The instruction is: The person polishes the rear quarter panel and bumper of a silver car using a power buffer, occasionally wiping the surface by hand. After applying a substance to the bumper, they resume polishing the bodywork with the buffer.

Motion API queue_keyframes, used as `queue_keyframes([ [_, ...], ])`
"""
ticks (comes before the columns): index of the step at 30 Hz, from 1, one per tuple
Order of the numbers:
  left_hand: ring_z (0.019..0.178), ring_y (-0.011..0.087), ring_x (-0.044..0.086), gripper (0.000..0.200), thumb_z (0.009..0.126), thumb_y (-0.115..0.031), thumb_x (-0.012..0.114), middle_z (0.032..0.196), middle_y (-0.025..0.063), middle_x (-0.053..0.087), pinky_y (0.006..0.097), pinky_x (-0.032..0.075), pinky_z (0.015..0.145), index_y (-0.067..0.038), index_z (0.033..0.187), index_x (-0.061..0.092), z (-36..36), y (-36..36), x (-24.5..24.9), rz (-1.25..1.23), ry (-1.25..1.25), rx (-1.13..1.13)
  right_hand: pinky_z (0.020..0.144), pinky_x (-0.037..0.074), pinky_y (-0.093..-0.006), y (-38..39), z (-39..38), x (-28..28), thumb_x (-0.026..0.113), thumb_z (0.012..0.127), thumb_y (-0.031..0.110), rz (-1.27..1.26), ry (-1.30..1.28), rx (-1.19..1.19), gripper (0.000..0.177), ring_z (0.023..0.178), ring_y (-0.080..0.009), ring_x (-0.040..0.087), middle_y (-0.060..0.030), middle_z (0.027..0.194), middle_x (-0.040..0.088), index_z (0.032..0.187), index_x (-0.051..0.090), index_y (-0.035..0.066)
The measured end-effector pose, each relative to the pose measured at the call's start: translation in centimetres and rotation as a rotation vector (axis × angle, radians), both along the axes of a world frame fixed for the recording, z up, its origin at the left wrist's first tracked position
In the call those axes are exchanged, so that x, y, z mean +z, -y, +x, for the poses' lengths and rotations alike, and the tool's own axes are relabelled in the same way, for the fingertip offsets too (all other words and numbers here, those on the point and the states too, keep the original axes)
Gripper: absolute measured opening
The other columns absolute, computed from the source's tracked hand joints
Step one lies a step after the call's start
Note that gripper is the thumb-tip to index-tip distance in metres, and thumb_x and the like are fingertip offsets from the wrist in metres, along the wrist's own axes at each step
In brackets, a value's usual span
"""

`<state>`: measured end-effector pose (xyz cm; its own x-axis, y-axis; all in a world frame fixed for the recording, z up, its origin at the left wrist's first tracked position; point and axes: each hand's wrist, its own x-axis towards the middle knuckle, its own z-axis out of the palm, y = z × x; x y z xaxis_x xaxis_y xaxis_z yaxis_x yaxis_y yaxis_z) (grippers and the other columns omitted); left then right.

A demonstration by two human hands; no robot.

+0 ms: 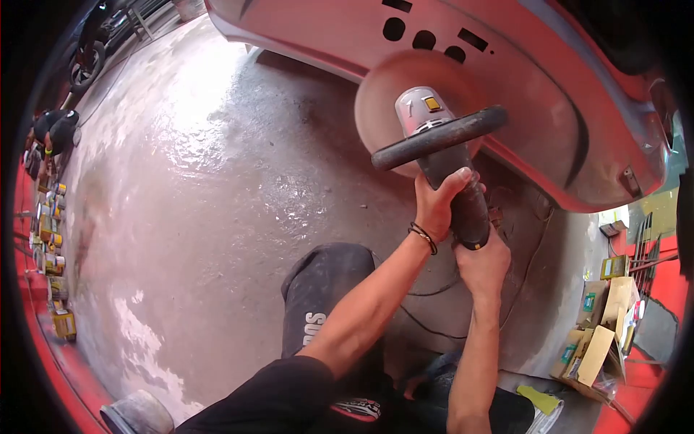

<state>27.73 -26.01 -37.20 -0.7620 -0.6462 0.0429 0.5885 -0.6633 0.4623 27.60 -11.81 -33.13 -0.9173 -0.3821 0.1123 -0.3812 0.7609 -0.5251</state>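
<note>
A polisher [426, 119] with a dark loop handle [441, 136] is in the middle right of the head view. Its round pad [376, 108] is smeared by motion and overlaps the lower edge of a large car body panel [520, 87]; whether it touches cannot be made out. My left hand [436, 206] is closed around the black body just below the loop handle, thumb on top. Farther back, my right hand [483, 264] is closed around the rear end, its fingers partly hidden underneath. Several dark cut-outs [424, 40] pierce the panel.
A cable [434, 333] curves over the concrete floor [195, 239] beneath my arms. At right lie open cardboard boxes [596, 354] and a yellow-green cloth [536, 398]. Several cans [54, 264] line the left edge, with another person [54, 130] beyond. A bucket [141, 414] stands lower left.
</note>
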Motion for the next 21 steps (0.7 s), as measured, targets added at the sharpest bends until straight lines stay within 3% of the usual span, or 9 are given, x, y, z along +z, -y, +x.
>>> queue_keyframes([
  [8,0.086,0.0272,0.08,0.047,0.092,-0.034,0.081,0.099,0.015,0.075,0.0408,0.067,0.077,0.0,0.12,0.065,1.2,2.9,0.4,0.033,0.019,0.054,0.089,0.058,-0.0543,3.9,0.5,1.6,0.082,0.076,0.028,0.119,0.008,0.039,0.043,0.1,-0.0474,0.077,-0.0248,0.099,0.079,0.113,0.076,0.007],
  [21,0.083,0.0271,0.079,0.048,0.092,-0.035,0.081,0.096,0.0151,0.073,0.0404,0.067,0.075,0.0,0.119,0.064,1.6,3.6,0.5,-0.021,0.087,0.088,0.088,0.058,-0.05,4.3,0.8,1.0,0.08,0.075,0.023,0.038,0.081,0.033,0.043,0.099,-0.0447,0.077,-0.0242,0.098,0.079,0.113,0.077,0.004],
])
